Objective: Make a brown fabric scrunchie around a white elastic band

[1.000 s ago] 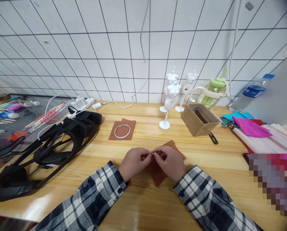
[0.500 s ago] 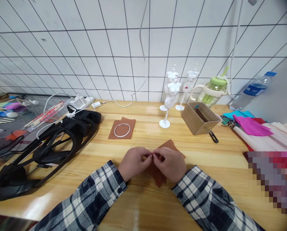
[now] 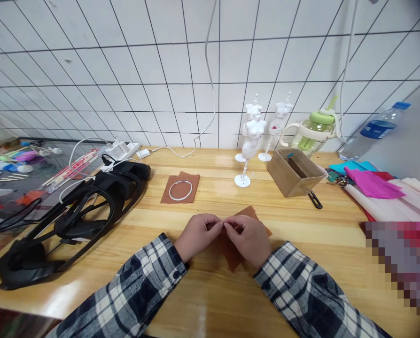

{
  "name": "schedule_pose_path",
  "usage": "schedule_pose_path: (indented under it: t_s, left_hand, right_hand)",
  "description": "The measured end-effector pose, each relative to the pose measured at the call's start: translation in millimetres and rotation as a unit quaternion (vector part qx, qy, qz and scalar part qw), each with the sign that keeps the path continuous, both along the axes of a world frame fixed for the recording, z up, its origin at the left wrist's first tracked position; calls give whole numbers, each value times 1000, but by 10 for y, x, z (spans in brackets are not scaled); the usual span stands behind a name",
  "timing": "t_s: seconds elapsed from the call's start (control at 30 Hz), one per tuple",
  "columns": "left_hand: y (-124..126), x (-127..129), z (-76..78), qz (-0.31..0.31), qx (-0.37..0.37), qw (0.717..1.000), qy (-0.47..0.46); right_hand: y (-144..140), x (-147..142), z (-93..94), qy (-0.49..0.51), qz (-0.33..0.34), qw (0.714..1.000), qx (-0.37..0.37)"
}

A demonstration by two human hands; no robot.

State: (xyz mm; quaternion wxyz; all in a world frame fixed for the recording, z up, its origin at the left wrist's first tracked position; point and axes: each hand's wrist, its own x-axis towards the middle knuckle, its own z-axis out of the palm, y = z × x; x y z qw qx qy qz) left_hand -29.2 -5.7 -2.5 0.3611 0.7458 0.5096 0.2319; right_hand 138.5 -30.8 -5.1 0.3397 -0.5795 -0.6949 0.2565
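Observation:
My left hand [image 3: 198,237] and my right hand [image 3: 251,240] meet low over the table, thumbs and forefingers pinched together tip to tip. Between and beneath them is a piece of brown fabric [image 3: 232,256], its left edge caught at the fingertips. Part of the fabric shows behind my right hand and another part hangs below it; the rest is covered by the hands. Anything finer in the pinch is too small to make out. Farther back on the left, a white ring [image 3: 170,191] lies on more brown fabric [image 3: 193,182].
White mini dress forms [image 3: 254,131] stand at the back, beside an open cardboard box [image 3: 283,180] and a green-lidded jug [image 3: 319,123]. A water bottle [image 3: 375,129] leans at the right, near coloured cloths [image 3: 374,184]. A black head strap device [image 3: 86,211] lies left.
Both hands stay pinched together at nearly the same spot, with slight finger movement. The whole view has shifted a little.

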Motion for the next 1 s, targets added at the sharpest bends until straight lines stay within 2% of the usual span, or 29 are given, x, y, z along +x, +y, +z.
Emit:
schedule_pose_path:
  t_s: [0.47,0.7,1.0]
  left_hand:
    - [36,-27,-11,-18,-8,1000,-15]
    - [11,-39,18,-55,13,998,-7]
    - [6,-23,7,-42,6,999,-19]
  right_hand:
    - [21,35,-17,-24,26,999,16]
    - [6,44,27,-98,35,993,50]
    - [-14,26,29,-101,19,993,65]
